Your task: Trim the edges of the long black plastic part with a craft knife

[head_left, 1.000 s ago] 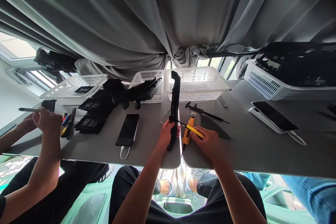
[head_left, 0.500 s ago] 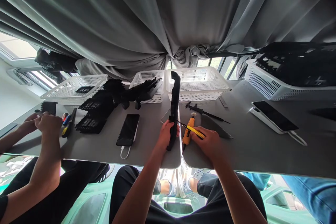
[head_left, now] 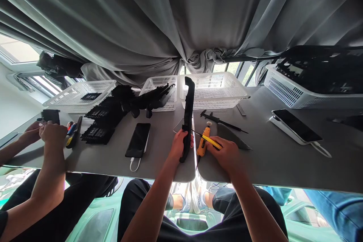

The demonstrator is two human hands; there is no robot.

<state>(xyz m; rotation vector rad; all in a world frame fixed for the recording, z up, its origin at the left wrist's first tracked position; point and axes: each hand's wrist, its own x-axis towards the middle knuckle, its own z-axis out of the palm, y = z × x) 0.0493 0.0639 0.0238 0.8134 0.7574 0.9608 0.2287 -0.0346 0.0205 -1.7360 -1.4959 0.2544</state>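
Containers 1st: far L, a white rectangular plastic mesh basket [head_left: 109,90] is holding a flat black slotted part [head_left: 91,96]. Centre-L, a smaller white mesh basket [head_left: 172,102] is standing behind a bulky black plastic assembly [head_left: 147,100], which is overlapping its front in view, so contents are mostly hidden. Next to it, a long white open-weave basket [head_left: 221,104] is sitting behind your workpiece. Far R, a white slotted-wall basket [head_left: 286,92] is carrying a big heap of black plastic parts [head_left: 317,72], rising above the rim.

Workpiece: you're holding a long, narrow black plastic piece w/ a bent top end [head_left: 188,113], nearly upright in view, approx. over the gap betw. the two grey tabletops [head_left: 283,166]. Your left hand [head_left: 178,147] is closing round its lower part, thumb on the near face, fingertips showing at the R edge; most of the length is sticking out above the fingers.

Your right hand [head_left: 227,153] is pinching a slim tool w/ a yellow-and-black ribbed handle [head_left: 211,141], fingers narrow round the grip. Its thin dark tip is pointing L, at the workpiece's R edge, just above your L fingertips; can't tell if touching. An orange handheld rotary tool [head_left: 203,143] is lying just beneath the handle in view, black calipers [head_left: 227,121] beyond.
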